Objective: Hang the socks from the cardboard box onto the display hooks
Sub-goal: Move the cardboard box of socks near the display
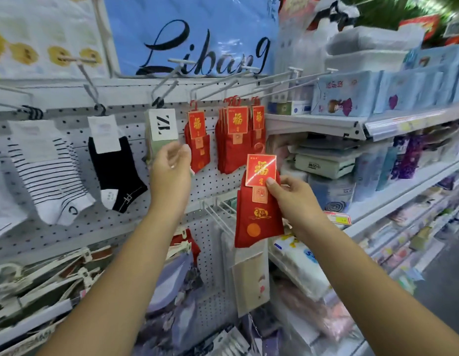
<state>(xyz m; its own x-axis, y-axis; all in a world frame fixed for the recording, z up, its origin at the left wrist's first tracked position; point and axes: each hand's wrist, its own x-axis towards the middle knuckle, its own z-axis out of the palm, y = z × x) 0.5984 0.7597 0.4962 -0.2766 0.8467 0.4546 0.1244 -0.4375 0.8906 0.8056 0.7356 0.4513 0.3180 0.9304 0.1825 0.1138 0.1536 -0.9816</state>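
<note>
Up front in the head view, the right hand [292, 199] pinches a pair of red socks [259, 219] at the lower right corner of its red-and-gold card label [260, 169], with the thumb on the front of the card. The pair hangs upright from that grip in front of the white pegboard [213, 181]. Its small plastic hanger loop [260, 147] is free in the air, below the top row of display hooks [223, 86] and not on any of them.

The left hand [169, 165] is raised to the left of it with the fingers loosely curled, and nothing shows in its grasp. It sits just beside a single red pair [197, 142] that hangs from a hook; whether the thumb touches that pair I cannot tell. The two hands are well apart.

Further right on the same row, a thick bunch of matching red pairs [233, 142] hangs from the next hook, with a few more [258, 122] just beside it against the shelf end.

Left of the left hand hang pale green socks [159, 140] with a "ZZ" card, then a black ankle sock [115, 170], then white socks with thin black stripes [51, 173].

Above the pegboard is a blue sign [197, 34] with black script lettering. Shelves [326, 124] of packaged goods run off to the right.
</note>
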